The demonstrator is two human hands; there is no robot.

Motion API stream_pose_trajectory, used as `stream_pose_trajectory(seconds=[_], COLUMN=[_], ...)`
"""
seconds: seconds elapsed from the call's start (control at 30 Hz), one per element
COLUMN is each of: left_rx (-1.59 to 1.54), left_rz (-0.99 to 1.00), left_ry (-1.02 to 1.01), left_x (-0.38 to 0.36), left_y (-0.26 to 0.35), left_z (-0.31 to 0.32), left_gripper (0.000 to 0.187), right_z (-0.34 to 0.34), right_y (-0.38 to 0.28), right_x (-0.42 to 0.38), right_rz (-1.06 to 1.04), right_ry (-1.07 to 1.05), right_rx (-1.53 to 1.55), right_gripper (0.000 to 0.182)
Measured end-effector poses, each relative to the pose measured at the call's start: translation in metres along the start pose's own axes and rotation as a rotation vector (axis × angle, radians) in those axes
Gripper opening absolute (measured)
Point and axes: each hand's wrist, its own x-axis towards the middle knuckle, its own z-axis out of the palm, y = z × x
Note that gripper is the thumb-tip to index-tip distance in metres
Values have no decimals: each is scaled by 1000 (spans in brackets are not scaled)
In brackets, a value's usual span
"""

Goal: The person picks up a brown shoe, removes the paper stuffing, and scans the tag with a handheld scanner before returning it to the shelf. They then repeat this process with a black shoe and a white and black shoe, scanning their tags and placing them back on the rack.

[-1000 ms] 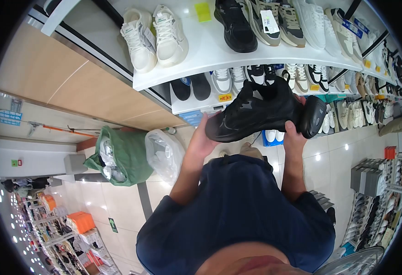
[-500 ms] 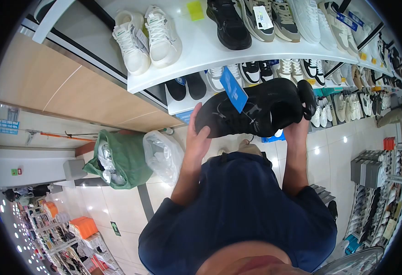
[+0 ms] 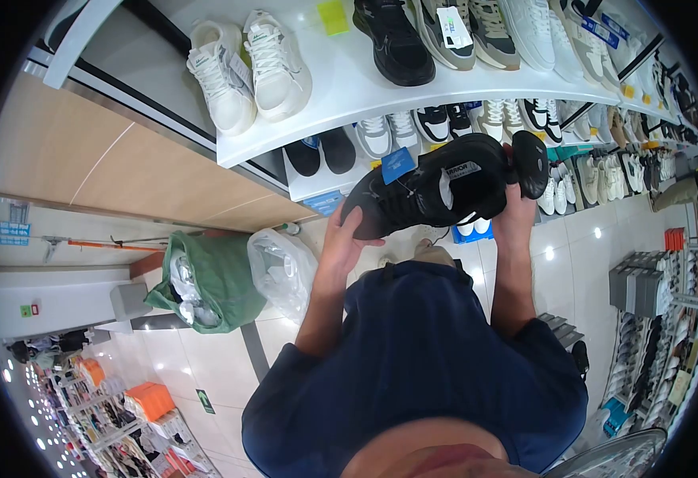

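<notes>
A black shoe [image 3: 420, 191] is held sideways in front of the chest, its opening turned toward the camera and its toe at the left. My left hand [image 3: 346, 237] is closed round the toe. At the heel, my right hand [image 3: 516, 209] grips the shoe's back end, and a second black shoe [image 3: 530, 164], seen end-on, is by the same fingers. A blue tag [image 3: 399, 166] lies against the upper of the first shoe. Just beyond both shoes is a white shelf [image 3: 317, 131].
White sneakers [image 3: 279, 76], a black sneaker [image 3: 396, 48] and grey ones stand on the shelf, with more pairs below. A green sack [image 3: 225, 287] and a clear plastic bag [image 3: 283, 275] are on the floor at left. Shoe racks [image 3: 651, 358] stand at right.
The held shoe has rolled so its opening and inner label show more. The blue tag has swung down against it. The second black shoe has turned slightly and shows more of its surface.
</notes>
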Motion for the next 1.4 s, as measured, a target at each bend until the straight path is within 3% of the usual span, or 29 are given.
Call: stream_pose_trajectory(seconds=[0.27,0.47,0.63,0.67,0.73,0.8,0.9,0.97,1.07,1.4], left_rx=[3,-61,-65,25,116,238,340,434,608,609], left_rz=[2,-84,-124,-42,39,122,169,213,257,261], left_ry=[-19,-150,-240,-174,-109,-8,118,128,128,154], left_x=[4,-5,-4,-2,1,3,1,0,-3,-5], left_y=[-7,12,8,0,-8,-9,-7,-4,5,-9], left_z=[-22,-19,-22,-23,-20,-16,-8,-6,3,0], left_gripper=[48,59,63,64,66,66,62,64,69,82], right_z=[8,24,36,37,36,40,39,40,55,74], right_y=[6,-2,2,3,3,11,-4,-8,-13,-5], right_x=[2,2,3,4,5,2,-10,-15,-13,-3], right_rz=[-37,124,48,48,-73,-309,-302,-21,7,23], right_ry=[-55,-52,77,77,147,268,100,-119,-339,-358], right_rx=[-93,-23,-71,-70,-414,-462,-474,-608,-766,-773], right_gripper=[61,59,52,52,48,36,36,36,28,28])
